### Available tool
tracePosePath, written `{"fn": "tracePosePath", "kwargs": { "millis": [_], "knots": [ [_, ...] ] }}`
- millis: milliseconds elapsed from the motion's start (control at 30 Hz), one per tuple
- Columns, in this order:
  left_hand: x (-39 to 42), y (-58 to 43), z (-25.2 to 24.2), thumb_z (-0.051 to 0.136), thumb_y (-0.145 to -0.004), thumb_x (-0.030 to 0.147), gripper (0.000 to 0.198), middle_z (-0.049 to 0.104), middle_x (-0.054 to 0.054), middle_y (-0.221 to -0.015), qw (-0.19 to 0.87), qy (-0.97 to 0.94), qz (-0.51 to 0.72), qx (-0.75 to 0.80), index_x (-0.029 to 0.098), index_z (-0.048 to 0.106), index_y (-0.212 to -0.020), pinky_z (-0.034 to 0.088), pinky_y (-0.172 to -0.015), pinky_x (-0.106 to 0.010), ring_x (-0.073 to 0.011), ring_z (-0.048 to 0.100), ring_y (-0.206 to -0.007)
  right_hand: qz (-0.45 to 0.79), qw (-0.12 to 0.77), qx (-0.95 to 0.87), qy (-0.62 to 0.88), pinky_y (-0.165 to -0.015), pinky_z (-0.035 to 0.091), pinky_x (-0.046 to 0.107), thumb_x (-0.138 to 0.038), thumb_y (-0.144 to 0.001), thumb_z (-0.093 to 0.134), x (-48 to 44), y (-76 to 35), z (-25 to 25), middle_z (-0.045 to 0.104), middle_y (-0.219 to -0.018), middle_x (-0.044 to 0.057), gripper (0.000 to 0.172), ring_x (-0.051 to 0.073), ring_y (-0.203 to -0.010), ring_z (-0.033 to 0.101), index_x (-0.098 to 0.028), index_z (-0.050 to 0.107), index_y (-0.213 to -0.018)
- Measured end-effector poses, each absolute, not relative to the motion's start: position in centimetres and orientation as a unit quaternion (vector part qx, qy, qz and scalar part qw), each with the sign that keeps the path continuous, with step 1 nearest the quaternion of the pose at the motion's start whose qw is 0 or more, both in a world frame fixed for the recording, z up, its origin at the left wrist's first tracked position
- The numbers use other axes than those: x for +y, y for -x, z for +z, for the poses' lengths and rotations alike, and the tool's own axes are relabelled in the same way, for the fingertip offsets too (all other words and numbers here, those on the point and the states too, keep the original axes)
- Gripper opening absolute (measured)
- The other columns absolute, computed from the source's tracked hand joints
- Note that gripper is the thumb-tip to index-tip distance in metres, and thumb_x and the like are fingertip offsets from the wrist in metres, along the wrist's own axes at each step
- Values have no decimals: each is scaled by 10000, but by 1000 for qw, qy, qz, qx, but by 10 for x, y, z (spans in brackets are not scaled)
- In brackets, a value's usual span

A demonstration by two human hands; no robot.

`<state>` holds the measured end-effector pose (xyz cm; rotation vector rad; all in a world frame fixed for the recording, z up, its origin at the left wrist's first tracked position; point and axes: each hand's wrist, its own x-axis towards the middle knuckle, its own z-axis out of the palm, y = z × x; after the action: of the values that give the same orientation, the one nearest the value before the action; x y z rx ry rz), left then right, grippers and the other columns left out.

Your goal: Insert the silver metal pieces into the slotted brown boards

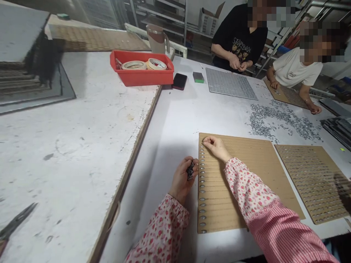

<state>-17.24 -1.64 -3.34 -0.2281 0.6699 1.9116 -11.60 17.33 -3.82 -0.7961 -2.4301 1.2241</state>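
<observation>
My left hand [181, 179] is shut on a small bunch of dark metal clips [190, 170], just beside the left edge of a slotted cardboard board [233, 182]. A column of small metal pieces [202, 190] runs down that edge. My right hand [216, 148] rests on the board near its top left, fingers curled towards the column. Whether those fingertips pinch anything is too small to tell. To the right lies a second cardboard board [312, 182], with rows of metal pieces across it. Beyond the boards spreads a loose pile of silver clips [282, 120].
A red plastic tray [142, 67] holding tape rolls, a phone [179, 81], a green block [198, 77] and a flask [157, 38] stand at the far end. Two co-workers [240, 36] work across the table. Pliers [16, 221] lie on the raised white board [68, 146] at left.
</observation>
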Motion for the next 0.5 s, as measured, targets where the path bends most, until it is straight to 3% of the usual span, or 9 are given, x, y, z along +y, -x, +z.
{"fn": "tracePosePath", "kwargs": {
  "millis": [133,333,500],
  "knots": [
    [-16,172,-34,760,-678,137,201,637,-44,-818,505,92,805,296,126,625,-826,382,-444,-132,-53,513,-564,372,141,-872,285,-644,405,244,-315,-820,569,167,123,-41,629,-710,4,178,127,-648,542,-171,670,-791],
    [-17,171,-40,782,-697,176,258,589,-11,-800,506,85,807,290,133,670,-926,405,-480,-128,-46,508,-599,278,142,-903,296,-668,376,258,-199,-806,536,163,131,-39,610,-707,7,134,135,-668,529,-176,643,-729],
    [-16,169,-40,805,-678,194,250,591,-9,-782,492,82,816,293,133,647,-862,358,-453,-124,-33,474,-565,369,172,-862,301,-625,390,247,-268,-808,562,156,125,-34,593,-693,6,133,127,-640,503,-171,636,-755]
  ]
}}
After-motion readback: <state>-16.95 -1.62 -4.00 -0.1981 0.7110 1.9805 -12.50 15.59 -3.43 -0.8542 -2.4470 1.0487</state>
